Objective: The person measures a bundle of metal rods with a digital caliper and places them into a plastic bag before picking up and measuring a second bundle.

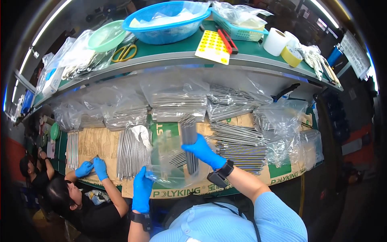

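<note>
My right hand (203,152), in a blue glove, is wrapped round a bundle of thin metal rods (188,131). The bundle stands nearly upright in the picture, over the middle of the bench. Around its lower part lies a clear plastic bag (164,177); I cannot tell how far inside it the rods are. At the bag's left edge my left hand (142,188), also gloved in blue, pinches the film. Left of the bag lies a row of loose metal rods (131,157), with a white glove (142,135) on top.
More rods (242,147) lie to the right, and bagged rods (177,107) line the back. A shelf (169,60) above carries a blue basket (165,30), scissors (124,53) and tape rolls (276,41). At the left a co-worker's gloved hands (92,167) handle rods.
</note>
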Available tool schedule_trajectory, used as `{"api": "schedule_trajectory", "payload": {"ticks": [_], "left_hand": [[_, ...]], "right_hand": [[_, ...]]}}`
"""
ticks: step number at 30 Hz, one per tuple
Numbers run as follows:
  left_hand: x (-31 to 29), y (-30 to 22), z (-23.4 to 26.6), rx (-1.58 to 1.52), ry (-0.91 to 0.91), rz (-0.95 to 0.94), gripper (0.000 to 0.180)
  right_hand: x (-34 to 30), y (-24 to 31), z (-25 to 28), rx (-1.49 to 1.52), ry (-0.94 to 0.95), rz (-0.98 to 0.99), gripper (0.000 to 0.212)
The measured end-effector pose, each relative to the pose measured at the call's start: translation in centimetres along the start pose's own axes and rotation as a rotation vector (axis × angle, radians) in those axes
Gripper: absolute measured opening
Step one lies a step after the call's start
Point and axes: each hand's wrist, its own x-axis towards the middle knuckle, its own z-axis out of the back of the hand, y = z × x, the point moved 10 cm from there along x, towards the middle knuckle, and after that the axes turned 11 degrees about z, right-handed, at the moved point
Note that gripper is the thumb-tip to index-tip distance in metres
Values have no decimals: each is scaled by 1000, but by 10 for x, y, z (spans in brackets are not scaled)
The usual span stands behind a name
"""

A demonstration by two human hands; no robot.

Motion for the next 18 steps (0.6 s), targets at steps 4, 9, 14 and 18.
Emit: {"api": "schedule_trajectory", "payload": {"ticks": [4, 9, 14, 18], "left_hand": [[36, 3, -6, 80, 78, 11, 26], [37, 16, 4, 134, 143, 3, 12], [57, 32, 5, 121, 24, 101, 15], [32, 36, 9, 226, 54, 77, 19]], "right_hand": [[-9, -32, 86, 485, -405, -94, 23], [-50, -83, 165, 913, -748, -62, 9], [-107, -170, 236, 1017, -914, -38, 6], [-127, -150, 228, 1008, -979, -104, 3]]}}
